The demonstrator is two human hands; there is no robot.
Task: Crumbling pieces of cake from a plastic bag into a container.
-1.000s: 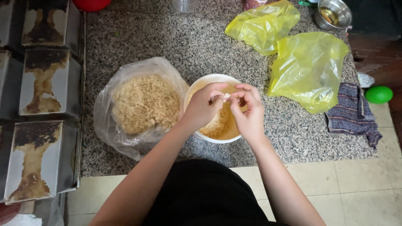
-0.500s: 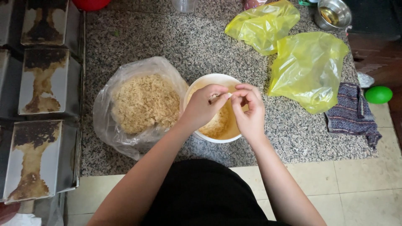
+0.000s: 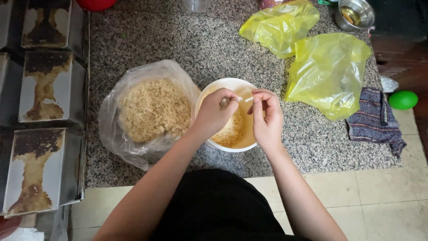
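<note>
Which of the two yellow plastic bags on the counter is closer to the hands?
The larger yellow bag, lying just right of the white bowl beside the right hand. The smaller yellow bag lies farther back.

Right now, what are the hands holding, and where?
Left hand and right hand each pinch one end of a small pale sliver over the white bowl; its kind cannot be told.

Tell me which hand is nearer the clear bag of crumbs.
Left. The left hand is over the white bowl, beside the clear bag of crumbs. The right hand is farther, over the bowl's far side.
</note>
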